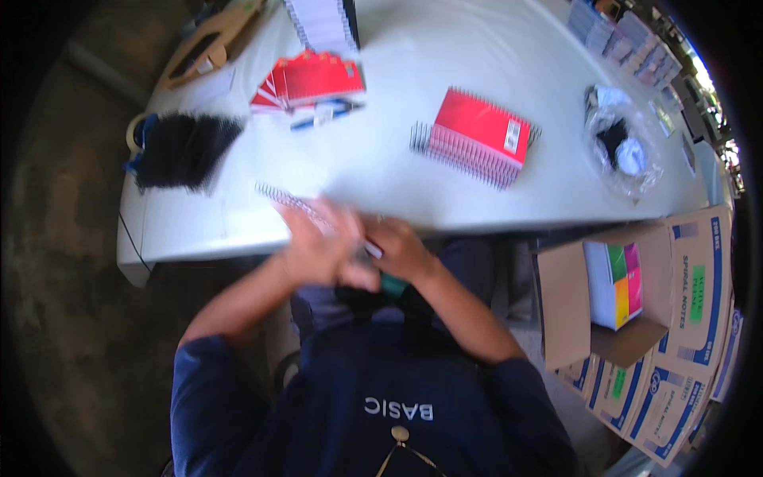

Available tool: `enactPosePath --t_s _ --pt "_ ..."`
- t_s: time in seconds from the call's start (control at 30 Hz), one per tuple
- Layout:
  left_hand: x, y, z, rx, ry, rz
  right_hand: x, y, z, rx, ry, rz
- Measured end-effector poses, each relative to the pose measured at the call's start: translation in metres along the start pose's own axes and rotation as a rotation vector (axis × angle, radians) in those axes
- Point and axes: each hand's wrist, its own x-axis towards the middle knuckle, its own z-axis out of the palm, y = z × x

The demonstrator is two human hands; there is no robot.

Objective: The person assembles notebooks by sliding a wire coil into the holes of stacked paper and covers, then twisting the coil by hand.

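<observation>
My left hand (322, 246), smeared by motion, is at the table's near edge over a spiral-bound piece with a wire coil (278, 195), likely a notebook mostly hidden under the hand. The blur hides whether its fingers grip the coil. My right hand (401, 250) is close beside it, fingers curled round something small with a pale end that I cannot make out. Below the right hand, a dark green patch (392, 285) shows near my lap. A pile of red spiral notebooks (481, 131) sits ahead to the right on the white table (397, 183).
Black wire coils (191, 151) lie at the left beside a tape roll (137, 133). Farther off are fanned red covers (318, 79), blue pens (326, 115) and a notebook stack (322, 24). At right stand a plastic bag (624, 147) and an open carton (560, 302) holding notebooks.
</observation>
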Motion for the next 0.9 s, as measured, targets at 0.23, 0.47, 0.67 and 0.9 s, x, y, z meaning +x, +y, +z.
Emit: enactPosePath --t_s 0.23,0.47,0.67,0.9 --pt "-0.031 0.053 0.001 -0.364 -0.121 -0.151 0.014 -0.005 -0.013 0.208 -0.002 0.203" --pt "0.078 -0.016 -0.016 -0.219 -0.262 -0.428 0.015 -0.004 -0.007 0.275 -0.056 0.354" --pt "0.063 -0.041 0.018 -0.071 -0.310 -0.959 0.033 -0.008 0.009 -0.405 -0.093 -0.146" --pt "0.096 -0.065 -0.002 -0.092 -0.130 -0.915 0.037 -0.002 -0.004 0.298 -0.076 0.474"
